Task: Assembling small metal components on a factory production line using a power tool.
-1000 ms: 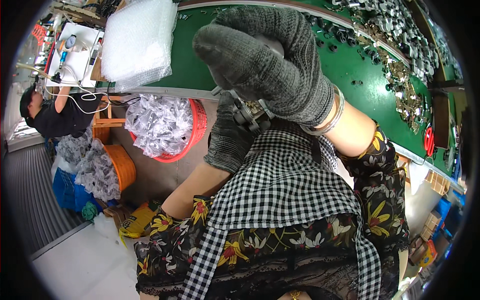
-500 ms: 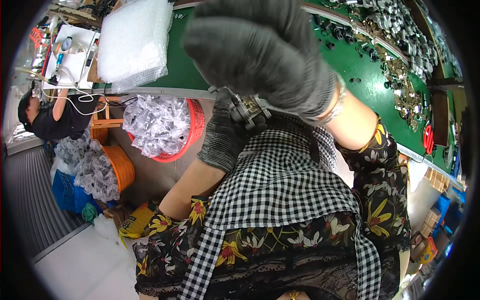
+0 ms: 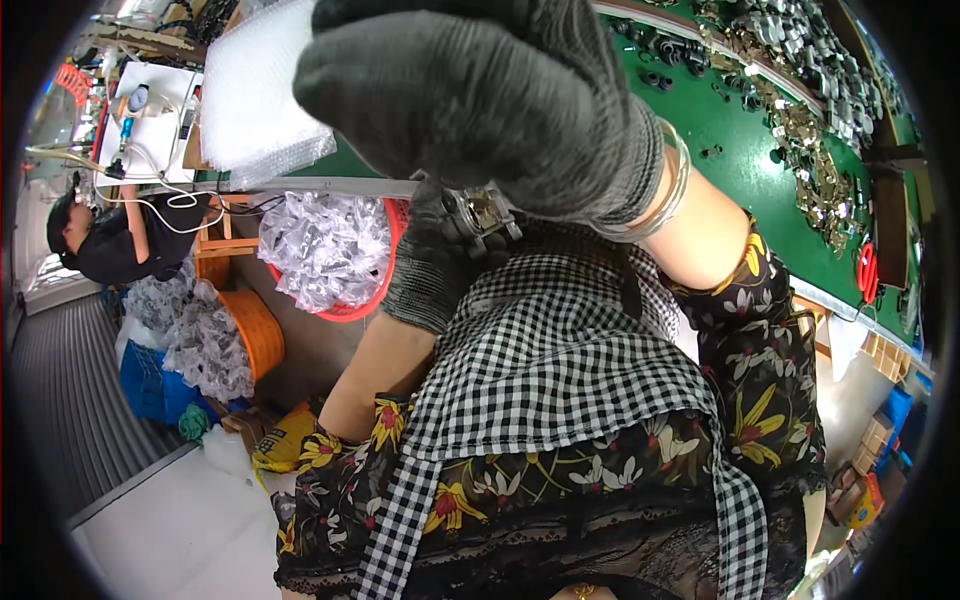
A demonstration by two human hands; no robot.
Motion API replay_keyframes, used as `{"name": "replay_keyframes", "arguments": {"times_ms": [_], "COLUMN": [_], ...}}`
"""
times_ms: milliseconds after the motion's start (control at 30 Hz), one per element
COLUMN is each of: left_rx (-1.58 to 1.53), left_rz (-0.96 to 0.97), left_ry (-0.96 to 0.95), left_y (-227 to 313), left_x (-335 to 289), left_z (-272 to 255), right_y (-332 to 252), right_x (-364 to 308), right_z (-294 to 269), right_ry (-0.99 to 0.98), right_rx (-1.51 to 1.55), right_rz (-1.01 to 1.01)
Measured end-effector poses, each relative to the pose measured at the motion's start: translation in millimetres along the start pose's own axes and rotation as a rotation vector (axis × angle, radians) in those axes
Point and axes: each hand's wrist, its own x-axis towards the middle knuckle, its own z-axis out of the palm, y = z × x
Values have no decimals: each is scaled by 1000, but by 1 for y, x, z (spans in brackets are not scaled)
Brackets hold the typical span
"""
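Observation:
My left hand [image 3: 425, 265], in a dark grey knit glove, is closed around a small metal part [image 3: 482, 215] with silver and black pieces. It holds the part in front of my apron, by the edge of the green table. My right hand [image 3: 450, 115], gloved the same way, looms large above it, close to the camera. Its fingers are bent and pressed together. Whatever they hold, if anything, is hidden behind the glove and beyond the top of the picture. The right hand also covers part of the table and the top of the metal part.
The green table [image 3: 735, 180] carries brass-coloured parts [image 3: 815, 190], black rings, silver parts [image 3: 800, 50] and red-handled scissors [image 3: 867, 272]. Bubble wrap [image 3: 258, 95] lies at left. Below stand a red basket [image 3: 392, 265] of bagged items and an orange one [image 3: 255, 335]. A co-worker [image 3: 130, 235] is at far left.
My right hand has shifted left and looks slightly larger. My left hand and the metal part have moved a little left. The surroundings have shifted slightly with the head.

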Motion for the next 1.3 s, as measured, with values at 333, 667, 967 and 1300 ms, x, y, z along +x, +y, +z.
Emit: {"name": "replay_keyframes", "arguments": {"times_ms": [333,667,967,1300], "left_rx": [56,285,327,386], "left_rz": [12,74,11,262], "left_ry": [154,255,142,410], "left_y": [23,36,39,33], "left_x": [-22,-19,2,7], "left_z": [50,41,6,23], "right_y": [6,5,13,3], "right_x": [3,-66,-80,-65], "right_z": [7,30,46,48], "right_ry": [-872,-1186,-1371,-1471], "right_rx": [260,320,343,196], "right_rz": [1100,1065,1032,1065]}}
